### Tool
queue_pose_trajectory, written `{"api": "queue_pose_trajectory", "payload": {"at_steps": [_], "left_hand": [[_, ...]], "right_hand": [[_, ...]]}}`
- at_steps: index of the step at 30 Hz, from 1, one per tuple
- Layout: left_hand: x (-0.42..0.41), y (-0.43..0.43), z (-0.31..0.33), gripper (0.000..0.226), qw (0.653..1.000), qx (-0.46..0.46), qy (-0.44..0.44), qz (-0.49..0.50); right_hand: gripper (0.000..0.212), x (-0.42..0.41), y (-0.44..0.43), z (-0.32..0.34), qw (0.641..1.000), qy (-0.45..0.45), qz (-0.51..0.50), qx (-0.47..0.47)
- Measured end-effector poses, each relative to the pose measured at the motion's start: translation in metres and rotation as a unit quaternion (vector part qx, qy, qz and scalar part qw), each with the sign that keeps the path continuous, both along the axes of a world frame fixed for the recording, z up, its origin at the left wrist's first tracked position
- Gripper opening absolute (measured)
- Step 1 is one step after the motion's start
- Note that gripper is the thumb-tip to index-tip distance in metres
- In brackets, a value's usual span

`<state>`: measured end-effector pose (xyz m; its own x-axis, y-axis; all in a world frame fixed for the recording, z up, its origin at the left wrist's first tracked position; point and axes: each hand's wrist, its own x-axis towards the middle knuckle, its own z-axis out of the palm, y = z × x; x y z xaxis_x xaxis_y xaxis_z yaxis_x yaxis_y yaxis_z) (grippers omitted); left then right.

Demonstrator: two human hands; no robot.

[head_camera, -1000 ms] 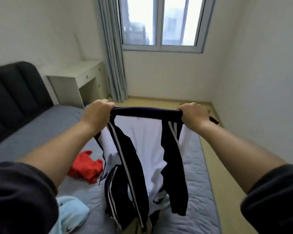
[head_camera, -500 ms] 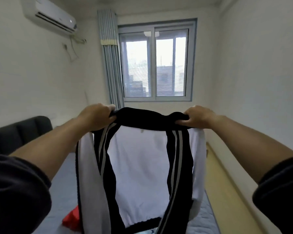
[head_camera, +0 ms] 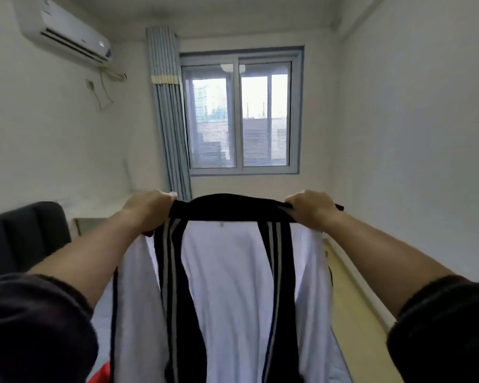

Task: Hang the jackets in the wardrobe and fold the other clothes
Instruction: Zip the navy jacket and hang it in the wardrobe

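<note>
Head view: jacket [head_camera: 227, 286] hem off-frame.

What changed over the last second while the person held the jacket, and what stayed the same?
The left hand and right hand lifted the jacket upward, and its white back spread out flat between them. Both hands kept gripping the black collar throughout.

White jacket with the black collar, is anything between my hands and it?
Nothing visible: the left hand and right hand each grip an end of the black collar of the white striped jacket. No wardrobe is in view.
</note>
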<state>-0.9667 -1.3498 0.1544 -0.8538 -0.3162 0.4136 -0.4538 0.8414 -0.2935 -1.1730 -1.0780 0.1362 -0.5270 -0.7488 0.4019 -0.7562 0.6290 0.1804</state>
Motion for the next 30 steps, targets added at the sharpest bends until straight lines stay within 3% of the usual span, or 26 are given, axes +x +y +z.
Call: {"api": "queue_pose_trajectory", "payload": {"at_steps": [3, 9, 12, 14, 17, 20, 25, 30], "left_hand": [[-0.004, -0.006, 0.007, 0.012, 0.999, -0.011, 0.022, -0.026], [0.001, 0.001, 0.013, 0.017, 0.997, -0.076, 0.021, -0.022], [0.001, 0.017, 0.016, 0.015, 0.987, -0.055, 0.096, -0.115], [-0.001, 0.03, 0.023, 0.016, 0.963, 0.001, 0.154, -0.223], [-0.004, 0.05, 0.038, 0.02, 0.921, 0.042, 0.177, -0.345], [-0.004, 0.067, 0.047, 0.029, 0.892, 0.052, 0.195, -0.405], [-0.002, 0.088, 0.048, 0.018, 0.88, 0.024, 0.201, -0.43], [0.008, 0.091, 0.05, 0.022, 0.882, 0.041, 0.203, -0.423]], "right_hand": [[0.047, -0.002, -0.001, 0.012, 0.999, -0.014, 0.026, -0.033], [0.023, 0.004, 0.006, 0.03, 0.995, -0.037, 0.08, -0.054], [0.014, 0.016, 0.001, 0.034, 0.986, -0.028, 0.146, -0.08], [0.016, 0.025, -0.005, 0.039, 0.978, -0.036, 0.182, -0.098], [0.025, 0.039, -0.014, 0.048, 0.966, -0.082, 0.219, -0.11], [0.025, 0.053, -0.019, 0.052, 0.942, -0.126, 0.29, -0.113], [0.017, 0.069, -0.026, 0.06, 0.921, -0.177, 0.346, -0.038], [0.024, 0.085, -0.024, 0.054, 0.85, -0.36, 0.384, -0.025]]}}
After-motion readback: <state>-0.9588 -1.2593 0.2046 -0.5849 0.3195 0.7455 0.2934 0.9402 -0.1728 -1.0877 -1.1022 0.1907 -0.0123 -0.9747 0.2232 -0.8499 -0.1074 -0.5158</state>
